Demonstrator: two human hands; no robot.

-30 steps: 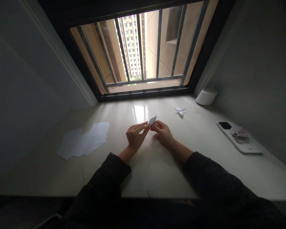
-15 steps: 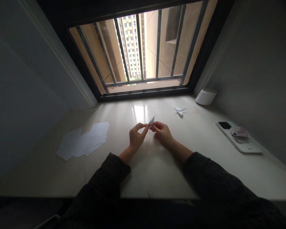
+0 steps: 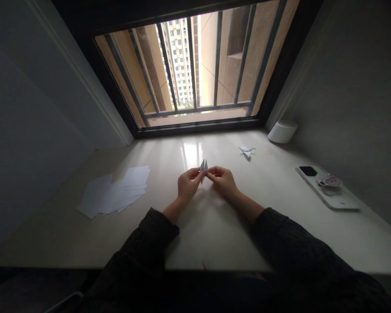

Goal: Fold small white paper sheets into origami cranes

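Note:
A small piece of folded paper is pinched between my two hands near the middle of the white sill. Two narrow points of it stick up side by side, and another tip shows below the fingers. My left hand grips its left side with thumb and fingers. From the right, my right hand pinches it in the same way, its fingertips close to the left ones. The fingers cover the paper's middle. Beyond my right hand, a folded paper crane rests on the sill.
Several loose white paper sheets lie overlapping on the left. On the right are a white phone with a cartoon grip on its back and a white cylindrical object by the wall. A barred window stands behind the sill.
The folded paper has turned upright, and its single slanted point now shows as two separate points. My left fingers have shifted around it; both hands stay in nearly the same place.

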